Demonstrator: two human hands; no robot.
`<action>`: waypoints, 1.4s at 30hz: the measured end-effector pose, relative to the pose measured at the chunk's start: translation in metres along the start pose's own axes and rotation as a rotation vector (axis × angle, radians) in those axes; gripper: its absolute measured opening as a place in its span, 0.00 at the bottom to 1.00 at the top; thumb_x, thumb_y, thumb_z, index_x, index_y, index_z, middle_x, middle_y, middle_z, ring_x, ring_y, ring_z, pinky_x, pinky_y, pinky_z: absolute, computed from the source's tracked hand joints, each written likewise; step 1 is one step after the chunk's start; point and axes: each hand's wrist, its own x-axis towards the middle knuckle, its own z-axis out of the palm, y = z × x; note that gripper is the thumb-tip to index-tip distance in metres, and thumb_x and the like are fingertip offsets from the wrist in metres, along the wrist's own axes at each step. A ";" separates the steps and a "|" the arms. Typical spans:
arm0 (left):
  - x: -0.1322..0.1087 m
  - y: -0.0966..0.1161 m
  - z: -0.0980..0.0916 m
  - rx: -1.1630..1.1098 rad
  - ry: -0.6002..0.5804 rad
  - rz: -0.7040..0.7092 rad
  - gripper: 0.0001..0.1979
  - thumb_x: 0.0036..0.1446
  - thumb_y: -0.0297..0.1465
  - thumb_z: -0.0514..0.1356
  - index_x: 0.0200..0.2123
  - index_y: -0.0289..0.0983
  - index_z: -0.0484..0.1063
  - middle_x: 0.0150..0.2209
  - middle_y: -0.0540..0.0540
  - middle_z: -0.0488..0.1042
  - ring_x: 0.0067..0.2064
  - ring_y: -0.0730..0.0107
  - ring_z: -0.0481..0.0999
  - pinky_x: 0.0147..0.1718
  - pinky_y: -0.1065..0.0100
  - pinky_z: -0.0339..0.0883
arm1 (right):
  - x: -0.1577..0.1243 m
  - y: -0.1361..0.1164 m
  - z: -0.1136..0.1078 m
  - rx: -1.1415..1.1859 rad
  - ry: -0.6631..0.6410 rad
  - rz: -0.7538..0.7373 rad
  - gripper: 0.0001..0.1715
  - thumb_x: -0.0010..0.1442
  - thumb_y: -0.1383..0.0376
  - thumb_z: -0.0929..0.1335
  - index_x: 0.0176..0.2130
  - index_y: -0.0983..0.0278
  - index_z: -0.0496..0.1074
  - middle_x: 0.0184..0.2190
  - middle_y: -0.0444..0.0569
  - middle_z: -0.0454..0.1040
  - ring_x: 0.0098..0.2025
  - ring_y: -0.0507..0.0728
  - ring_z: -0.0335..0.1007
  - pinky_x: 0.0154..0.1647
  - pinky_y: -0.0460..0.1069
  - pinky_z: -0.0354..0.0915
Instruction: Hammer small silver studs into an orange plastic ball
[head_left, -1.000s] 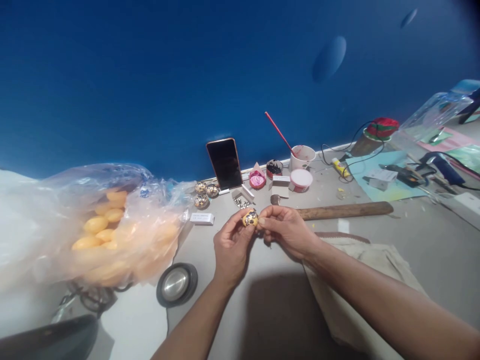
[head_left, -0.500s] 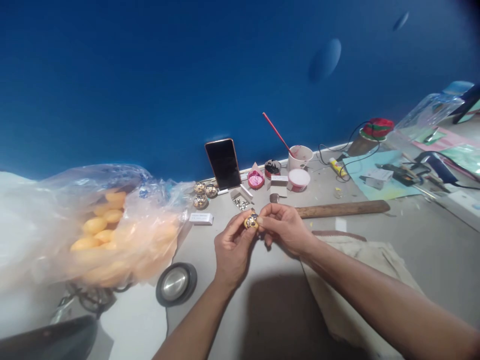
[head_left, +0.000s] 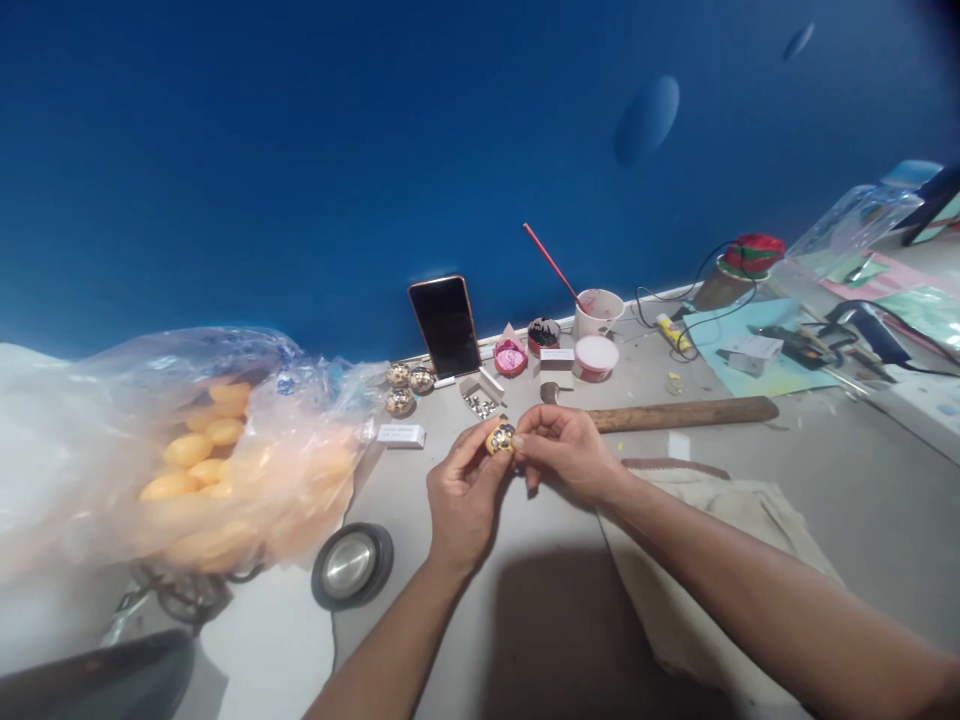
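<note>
A small yellow egg-shaped piece [head_left: 500,437] with dark and shiny round bits on its surface is held in front of me. My left hand [head_left: 463,495] grips it between thumb and fingers from the left. From the right, the thumb and fingertips of my right hand [head_left: 562,450] are pinched against its side; whether they hold some tiny bit cannot be made out. Just beyond my hands lies an opened small box [head_left: 480,400] with silvery bits in it. Three similar decorated balls [head_left: 400,401] stand together to the left of it.
A plastic bag of yellow egg shapes [head_left: 187,450] lies on the left, with a round metal-centred dish [head_left: 351,567] nearby. A phone [head_left: 444,325] leans on the wall. A hammer [head_left: 682,414], cloth [head_left: 697,550], white cup [head_left: 598,313] and lidded tub [head_left: 595,357] are to the right.
Both hands stay in nearly the same place. The yellow piece has turned slightly between the fingers, showing more of its decorated face.
</note>
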 end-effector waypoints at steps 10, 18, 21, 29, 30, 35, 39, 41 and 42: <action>0.003 -0.004 0.002 -0.159 -0.047 -0.076 0.19 0.53 0.37 0.74 0.48 0.38 0.83 0.45 0.41 0.84 0.44 0.61 0.82 0.49 0.60 0.76 | -0.001 0.000 0.003 0.013 0.042 0.015 0.17 0.51 0.59 0.79 0.31 0.63 0.71 0.21 0.40 0.75 0.16 0.51 0.69 0.15 0.44 0.67; 0.005 -0.007 0.003 -0.441 -0.140 -0.256 0.21 0.52 0.36 0.74 0.48 0.36 0.79 0.34 0.45 0.81 0.31 0.70 0.78 0.35 0.65 0.72 | 0.001 -0.002 -0.003 0.116 -0.027 0.050 0.22 0.55 0.51 0.79 0.32 0.63 0.72 0.20 0.40 0.73 0.18 0.50 0.69 0.17 0.43 0.65; 0.006 -0.005 0.004 -0.422 -0.128 -0.268 0.20 0.50 0.34 0.74 0.46 0.36 0.78 0.30 0.48 0.79 0.28 0.73 0.75 0.32 0.68 0.69 | 0.001 0.001 -0.003 0.048 -0.069 0.034 0.21 0.55 0.52 0.79 0.34 0.64 0.73 0.21 0.42 0.75 0.19 0.50 0.69 0.19 0.43 0.66; 0.006 -0.002 0.003 -0.430 -0.110 -0.278 0.17 0.49 0.33 0.71 0.43 0.36 0.79 0.29 0.49 0.78 0.28 0.73 0.73 0.30 0.71 0.64 | 0.000 0.004 -0.002 -0.010 -0.079 0.021 0.19 0.54 0.54 0.79 0.35 0.64 0.74 0.20 0.42 0.75 0.19 0.49 0.68 0.20 0.43 0.66; 0.006 -0.002 0.003 -0.452 -0.117 -0.279 0.17 0.49 0.33 0.71 0.44 0.36 0.79 0.30 0.49 0.78 0.29 0.73 0.73 0.31 0.70 0.65 | 0.000 0.004 -0.002 -0.010 -0.077 0.018 0.19 0.55 0.54 0.79 0.35 0.64 0.74 0.20 0.42 0.75 0.19 0.49 0.68 0.20 0.43 0.66; 0.007 -0.003 0.002 -0.401 -0.103 -0.286 0.19 0.48 0.32 0.73 0.44 0.36 0.81 0.29 0.50 0.77 0.29 0.74 0.72 0.31 0.70 0.63 | 0.001 0.005 -0.002 -0.038 -0.080 0.016 0.19 0.55 0.54 0.78 0.35 0.64 0.74 0.21 0.42 0.75 0.20 0.49 0.68 0.20 0.43 0.67; 0.008 -0.005 0.000 -0.401 -0.102 -0.293 0.21 0.48 0.33 0.74 0.47 0.36 0.82 0.32 0.49 0.78 0.29 0.74 0.72 0.31 0.70 0.64 | 0.001 0.005 -0.003 -0.040 -0.079 0.018 0.19 0.55 0.54 0.78 0.35 0.64 0.73 0.20 0.41 0.74 0.19 0.49 0.68 0.20 0.44 0.66; 0.008 -0.005 -0.001 -0.447 -0.148 -0.284 0.23 0.49 0.34 0.73 0.50 0.37 0.81 0.33 0.47 0.79 0.30 0.73 0.73 0.33 0.69 0.66 | 0.002 0.005 -0.003 -0.009 -0.072 0.013 0.19 0.55 0.54 0.78 0.35 0.64 0.73 0.21 0.41 0.74 0.20 0.49 0.68 0.20 0.43 0.66; 0.008 -0.005 -0.001 -0.466 -0.172 -0.279 0.23 0.50 0.33 0.72 0.51 0.37 0.81 0.34 0.47 0.79 0.30 0.72 0.73 0.33 0.68 0.66 | 0.002 0.005 -0.003 0.010 -0.069 0.011 0.19 0.55 0.54 0.78 0.36 0.64 0.73 0.21 0.41 0.75 0.20 0.49 0.68 0.20 0.43 0.65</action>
